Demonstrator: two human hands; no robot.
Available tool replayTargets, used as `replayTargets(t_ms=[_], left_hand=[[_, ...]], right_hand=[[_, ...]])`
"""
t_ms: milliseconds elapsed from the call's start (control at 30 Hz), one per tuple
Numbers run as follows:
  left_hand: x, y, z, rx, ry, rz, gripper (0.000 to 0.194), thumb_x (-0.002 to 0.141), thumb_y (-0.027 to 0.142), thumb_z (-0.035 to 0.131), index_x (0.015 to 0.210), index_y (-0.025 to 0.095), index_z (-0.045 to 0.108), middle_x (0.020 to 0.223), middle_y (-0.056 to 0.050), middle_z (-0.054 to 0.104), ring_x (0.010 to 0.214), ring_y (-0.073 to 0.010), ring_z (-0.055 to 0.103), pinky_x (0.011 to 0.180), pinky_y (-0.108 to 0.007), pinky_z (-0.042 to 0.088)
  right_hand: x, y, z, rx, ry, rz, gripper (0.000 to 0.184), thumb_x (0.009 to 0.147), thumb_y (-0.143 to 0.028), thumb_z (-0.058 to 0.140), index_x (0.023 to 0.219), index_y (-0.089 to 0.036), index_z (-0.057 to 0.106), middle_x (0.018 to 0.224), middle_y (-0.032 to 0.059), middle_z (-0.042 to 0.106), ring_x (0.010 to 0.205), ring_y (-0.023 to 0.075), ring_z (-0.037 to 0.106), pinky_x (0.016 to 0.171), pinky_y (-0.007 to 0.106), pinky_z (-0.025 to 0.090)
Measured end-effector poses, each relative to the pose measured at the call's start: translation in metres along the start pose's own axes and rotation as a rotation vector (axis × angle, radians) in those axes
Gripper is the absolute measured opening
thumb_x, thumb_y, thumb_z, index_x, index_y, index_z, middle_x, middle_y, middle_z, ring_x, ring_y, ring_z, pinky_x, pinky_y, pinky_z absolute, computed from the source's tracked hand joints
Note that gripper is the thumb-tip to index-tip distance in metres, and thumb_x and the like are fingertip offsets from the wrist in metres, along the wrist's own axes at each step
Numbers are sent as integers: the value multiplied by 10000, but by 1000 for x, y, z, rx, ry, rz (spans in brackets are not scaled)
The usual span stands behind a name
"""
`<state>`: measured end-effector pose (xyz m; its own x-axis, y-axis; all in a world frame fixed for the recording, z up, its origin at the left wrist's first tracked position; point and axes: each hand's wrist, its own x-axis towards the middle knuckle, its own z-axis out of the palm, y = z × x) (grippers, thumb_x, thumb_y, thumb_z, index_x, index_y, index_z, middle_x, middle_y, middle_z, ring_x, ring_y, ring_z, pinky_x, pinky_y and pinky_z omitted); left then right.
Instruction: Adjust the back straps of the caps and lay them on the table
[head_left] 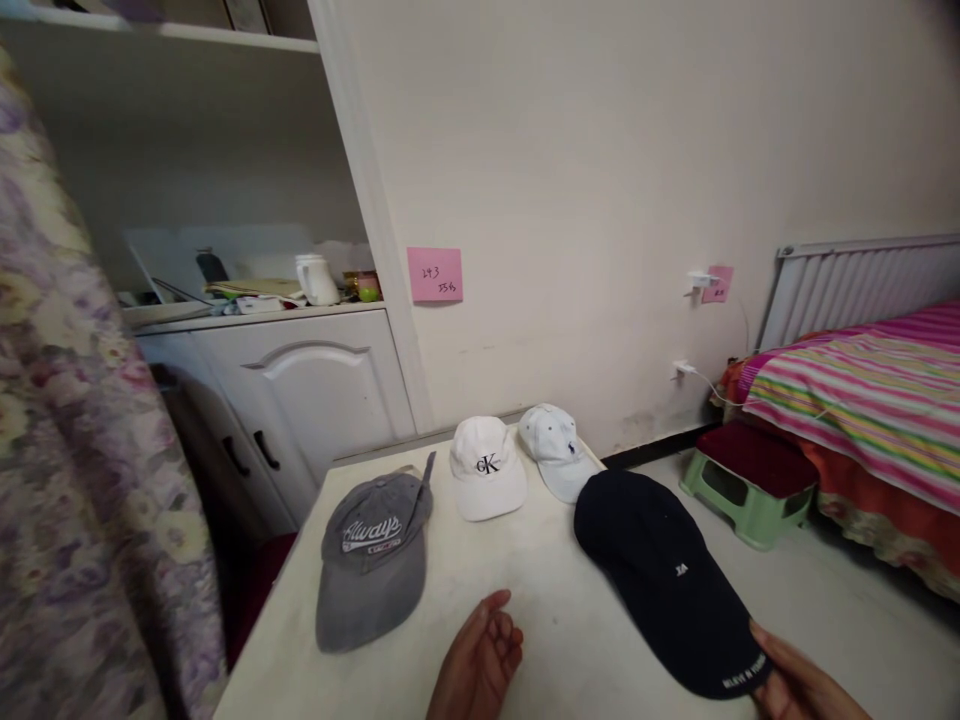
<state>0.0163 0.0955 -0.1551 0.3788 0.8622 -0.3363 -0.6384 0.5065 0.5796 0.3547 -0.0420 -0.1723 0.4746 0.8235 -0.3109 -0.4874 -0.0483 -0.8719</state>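
My right hand [799, 680] grips the brim of a dark navy baseball cap [660, 570] at the table's right side. Small white lettering shows on that cap's front and along its brim edge. My left hand [481, 655] is over the near part of the table, palm turned inward, fingers loosely curled and apart, holding nothing. A grey baseball cap [379, 560] with "Always" on it lies to its left. Farther back sit a white baseball cap [487, 468] marked "CK" and a pale blue baseball cap [556, 452] with a small dark emblem. The navy cap partly overlaps the pale blue one in view.
The cream table [450, 570] stands near the wall. A floral curtain [90, 430] hangs at left, beside a white cabinet [322, 400] with a white jug [316, 280] on its ledge. A green stool [750, 485] with a dark red top is by the bed [885, 390].
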Motion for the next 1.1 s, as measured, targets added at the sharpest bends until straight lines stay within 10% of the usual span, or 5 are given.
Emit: replayTargets(t_ms=[267,467,1100], left_hand=[[1,1,1,-2,-14,-4,129,877,191,684,979,121,722,711,-28,668,692,-146,674,666,-241,544],[1,1,1,-7,-27,-6,135,872,184,683,980,115,726,717,-29,668,700,-146,672,678,-244,541],[-4,-2,1,-43,-23,5,130,904,184,638,950,98,723,724,-37,670,691,-144,660,697,-253,524]], right_hand=[[17,6,-20,96,-5,88,484,607,-378,880,1069,-301,755,1182,62,763,1070,351,712,804,403,647],[25,11,-33,-160,96,9,728,622,-483,874,1256,-208,644,407,-80,525,369,129,498,362,200,380],[15,10,-44,-103,157,2,482,491,-425,887,917,-230,778,469,-25,572,389,143,474,388,265,413]])
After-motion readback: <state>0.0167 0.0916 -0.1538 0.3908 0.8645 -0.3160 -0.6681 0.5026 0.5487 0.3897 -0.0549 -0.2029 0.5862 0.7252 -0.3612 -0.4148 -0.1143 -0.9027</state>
